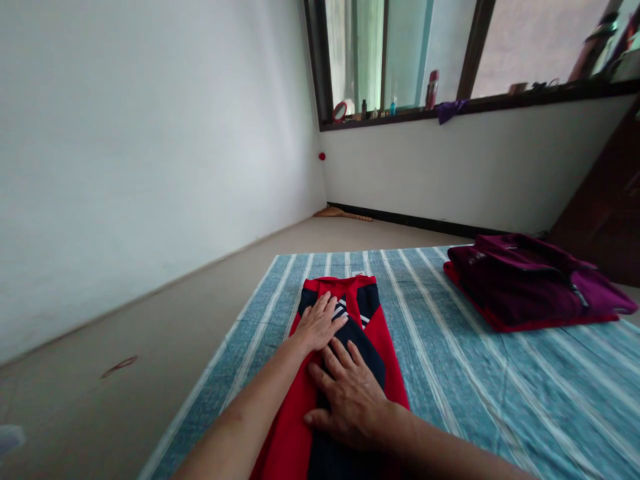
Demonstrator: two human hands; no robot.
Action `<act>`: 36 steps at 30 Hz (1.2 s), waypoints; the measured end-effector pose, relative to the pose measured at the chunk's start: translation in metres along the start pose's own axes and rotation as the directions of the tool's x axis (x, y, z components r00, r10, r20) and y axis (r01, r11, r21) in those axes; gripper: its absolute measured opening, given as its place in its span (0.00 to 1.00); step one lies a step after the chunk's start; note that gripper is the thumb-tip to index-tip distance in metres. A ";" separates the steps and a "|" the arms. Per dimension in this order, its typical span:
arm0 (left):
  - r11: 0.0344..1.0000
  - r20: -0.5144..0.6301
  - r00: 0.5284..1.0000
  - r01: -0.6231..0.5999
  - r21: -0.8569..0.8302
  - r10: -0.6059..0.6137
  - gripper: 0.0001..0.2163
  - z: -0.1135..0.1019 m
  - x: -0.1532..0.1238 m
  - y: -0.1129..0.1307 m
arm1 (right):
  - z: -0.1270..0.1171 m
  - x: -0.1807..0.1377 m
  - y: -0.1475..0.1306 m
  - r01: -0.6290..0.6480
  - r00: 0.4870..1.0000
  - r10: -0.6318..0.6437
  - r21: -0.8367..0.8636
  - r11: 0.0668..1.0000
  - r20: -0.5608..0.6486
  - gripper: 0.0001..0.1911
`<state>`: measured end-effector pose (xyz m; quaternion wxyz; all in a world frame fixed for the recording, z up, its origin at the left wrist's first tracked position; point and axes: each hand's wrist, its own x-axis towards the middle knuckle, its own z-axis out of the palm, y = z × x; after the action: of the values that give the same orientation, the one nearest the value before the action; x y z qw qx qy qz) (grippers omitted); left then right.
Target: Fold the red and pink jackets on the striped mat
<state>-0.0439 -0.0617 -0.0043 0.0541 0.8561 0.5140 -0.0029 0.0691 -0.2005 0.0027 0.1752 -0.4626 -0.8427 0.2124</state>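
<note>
Nearest the viewer, at lower centre, the right hand lies palm down on a red-and-navy garment, its fingers parted and its thumb held out to the left. Just beyond it, the left hand rests flat on the same garment, its fingers loosely spread. The garment is laid lengthwise on a blue cloth with white stripes; its near end runs out of view, and white bands cross it beside the left hand. To the left, a thin reddish loop lies on the pale floor. To the right, well apart from both hands, a purple garment lies folded upon a red one. Beyond the cloth, a brown object, possibly a broom, lies in the corner. Farthest, the window sill bears a round mirror, a reddish bottle and a draped purple rag.
</note>
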 end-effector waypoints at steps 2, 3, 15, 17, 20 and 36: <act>1.000 -0.030 0.999 0.019 -0.014 -0.019 0.26 0.002 0.001 0.002 | 0.006 -0.002 0.003 -0.007 1.000 0.007 0.004 1.000 -0.008 0.40; 1.000 -0.067 0.998 0.003 -0.014 -0.004 0.26 0.001 0.003 0.004 | 0.008 -0.002 0.004 -0.010 1.000 0.010 0.004 1.000 -0.017 0.39; 0.975 -0.051 0.974 -0.222 0.012 0.222 0.20 0.010 0.020 0.026 | 0.012 -0.001 0.006 0.004 0.998 -0.002 0.029 1.000 -0.058 0.40; 0.972 -0.029 0.972 -0.231 0.040 0.232 0.21 0.009 0.021 0.027 | 0.013 -0.001 0.006 0.005 0.998 -0.002 0.033 0.999 -0.070 0.40; 0.969 -0.003 0.973 -0.230 0.090 0.231 0.21 0.009 0.023 0.028 | 0.014 -0.001 0.007 0.012 0.996 -0.009 0.030 0.999 -0.085 0.41; 0.969 0.043 0.971 -0.237 0.064 0.234 0.26 0.010 0.035 0.031 | 0.015 -0.003 0.009 -0.012 0.999 0.008 -0.090 0.996 -0.039 0.38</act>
<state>0.0008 -0.0461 -0.0140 0.0336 0.9122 0.4072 -0.0293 0.0691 -0.2019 -0.0149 0.1694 -0.4784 -0.8455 0.1662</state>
